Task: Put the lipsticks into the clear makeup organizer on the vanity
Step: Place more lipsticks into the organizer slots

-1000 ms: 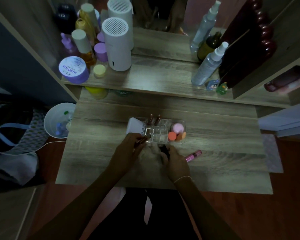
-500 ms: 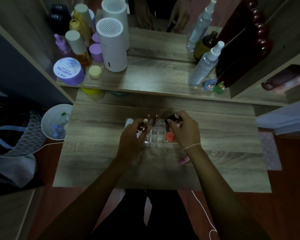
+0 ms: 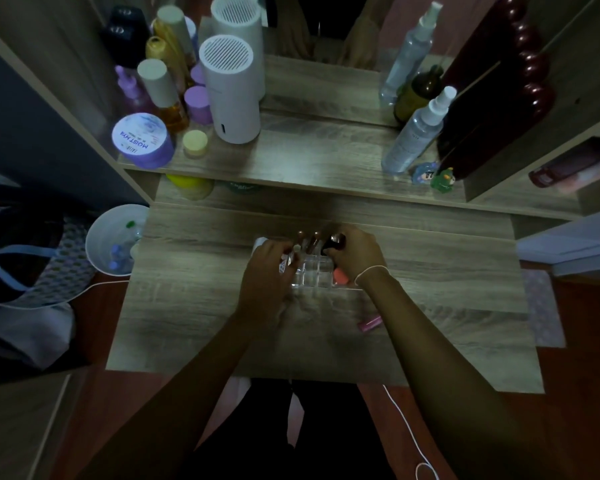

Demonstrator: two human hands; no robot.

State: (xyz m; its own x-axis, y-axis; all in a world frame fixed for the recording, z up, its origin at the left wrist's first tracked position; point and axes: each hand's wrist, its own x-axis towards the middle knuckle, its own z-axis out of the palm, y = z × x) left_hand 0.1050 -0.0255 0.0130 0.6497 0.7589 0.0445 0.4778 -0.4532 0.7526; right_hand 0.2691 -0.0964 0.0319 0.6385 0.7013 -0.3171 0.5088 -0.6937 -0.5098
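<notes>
1. We see the clear makeup organizer [image 3: 314, 277] standing on the wooden vanity top [image 3: 194, 306], between both hands.
2. In its back compartments two brownish lipsticks [image 3: 309, 241] stand upright; an orange-pink sponge [image 3: 341, 276] sits in the right front section, and the middle front cells look empty.
3. Our right hand [image 3: 355, 252] is closed around a dark lipstick [image 3: 334, 244], holding it at the organizer's back right part; we cannot tell whether it is already seated in a cell.
4. Our left hand [image 3: 267, 271] pinches a slim lipstick [image 3: 293, 256] at the organizer's left edge, fingers curled around it.
5. A pink lipstick [image 3: 369, 323] lies flat on the vanity top, near the right forearm, which hides part of it, and apart from the organizer.
6. A white item [image 3: 258, 242] behind the left hand is mostly covered; we cannot make out what it is.
7. Beside the vanity, a white bin [image 3: 97, 244] holds small bottles, dim and blurred.
8. The upper shelf [image 3: 309, 161] carries a purple jar [image 3: 142, 140], a white cylinder [image 3: 231, 91] and a spray bottle [image 3: 416, 133].
</notes>
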